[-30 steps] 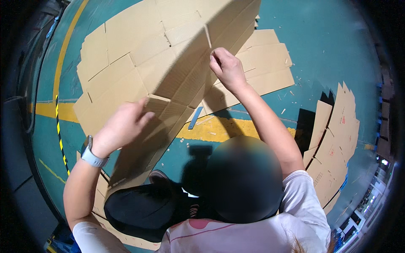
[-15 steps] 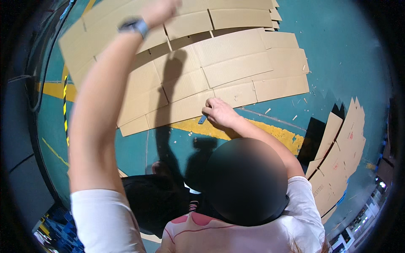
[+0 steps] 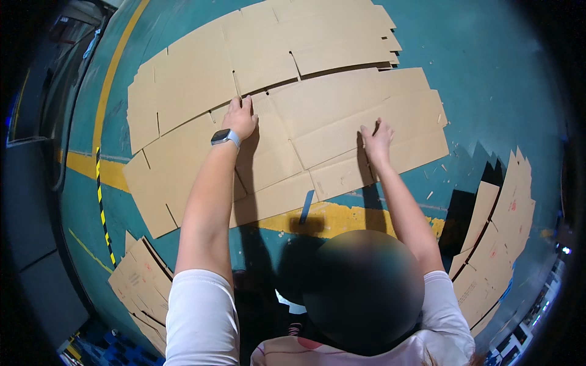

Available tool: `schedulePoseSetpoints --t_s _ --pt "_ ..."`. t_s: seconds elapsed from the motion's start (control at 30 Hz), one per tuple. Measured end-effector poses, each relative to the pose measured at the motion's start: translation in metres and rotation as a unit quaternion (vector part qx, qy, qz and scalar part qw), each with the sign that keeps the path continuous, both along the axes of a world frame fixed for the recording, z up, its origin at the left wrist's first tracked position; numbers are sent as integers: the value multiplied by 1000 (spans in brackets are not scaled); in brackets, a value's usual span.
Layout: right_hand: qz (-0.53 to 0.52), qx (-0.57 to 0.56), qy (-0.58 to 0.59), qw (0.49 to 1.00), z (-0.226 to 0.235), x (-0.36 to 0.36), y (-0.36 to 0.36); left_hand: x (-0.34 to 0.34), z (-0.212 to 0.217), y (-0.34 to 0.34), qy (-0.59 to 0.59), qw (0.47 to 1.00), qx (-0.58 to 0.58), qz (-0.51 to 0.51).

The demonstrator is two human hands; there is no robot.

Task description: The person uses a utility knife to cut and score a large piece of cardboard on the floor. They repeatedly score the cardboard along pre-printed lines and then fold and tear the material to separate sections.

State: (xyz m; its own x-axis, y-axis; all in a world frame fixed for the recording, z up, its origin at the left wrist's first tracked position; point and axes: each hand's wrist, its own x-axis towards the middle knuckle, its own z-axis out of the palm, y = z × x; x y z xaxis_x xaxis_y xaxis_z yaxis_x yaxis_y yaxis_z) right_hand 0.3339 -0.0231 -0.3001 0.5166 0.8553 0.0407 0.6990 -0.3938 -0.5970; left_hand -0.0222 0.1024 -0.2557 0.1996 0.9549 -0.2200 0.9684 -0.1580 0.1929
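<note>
A flat cut cardboard sheet point(image 3: 342, 116) with slots and creases lies in front of me, over other cardboard at its near side. My left hand point(image 3: 243, 118), with a watch point(image 3: 224, 136) on the wrist, reaches to the sheet's far edge with its fingers stretched out against it. Over the sheet's right part is my right hand point(image 3: 378, 143), thumb and fingers apart, with nothing visible in it. A slim blue-grey tool point(image 3: 307, 206) rests at the near edge of the cardboard; its exact kind is unclear.
Beyond lies a stack of cardboard sheets point(image 3: 262, 36). More cardboard stands at the right point(image 3: 500, 226) and lower left point(image 3: 137, 274). Yellow floor paint point(image 3: 342, 219), black-yellow tape point(image 3: 102, 201) and small cardboard scraps point(image 3: 430, 195) mark the green floor. A dark round shape hides the lower middle.
My left hand has come down from the far side onto the cardboard. My right hand has let go of the blue-grey tool and moved right and farther away. The far cardboard lies differently.
</note>
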Motion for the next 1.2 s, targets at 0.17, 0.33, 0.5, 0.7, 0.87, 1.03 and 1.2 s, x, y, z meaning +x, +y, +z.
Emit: schedulePoseSetpoints --t_s 0.17,0.33,0.5,0.7,0.87,1.03,1.2 --pt "-30 -149 -24 988 35 -1 62 -37 -15 44 57 997 45 40" --pt "-7 -205 -89 975 42 27 43 -3 32 71 97 991 -80 47" --pt "530 -62 6 846 54 -72 -44 -24 24 72 140 989 -54 14" --pt "623 -45 27 780 45 -104 -99 -16 32 62 158 986 -42 1" --pt "670 -4 18 742 45 -106 -101 -19 47 57 149 988 -36 -4" --pt "702 9 -52 711 46 -111 -94 -29 59 47 142 990 -6 -4" --pt "719 26 -53 693 41 -112 -91 -27 73 37 141 990 21 -3"
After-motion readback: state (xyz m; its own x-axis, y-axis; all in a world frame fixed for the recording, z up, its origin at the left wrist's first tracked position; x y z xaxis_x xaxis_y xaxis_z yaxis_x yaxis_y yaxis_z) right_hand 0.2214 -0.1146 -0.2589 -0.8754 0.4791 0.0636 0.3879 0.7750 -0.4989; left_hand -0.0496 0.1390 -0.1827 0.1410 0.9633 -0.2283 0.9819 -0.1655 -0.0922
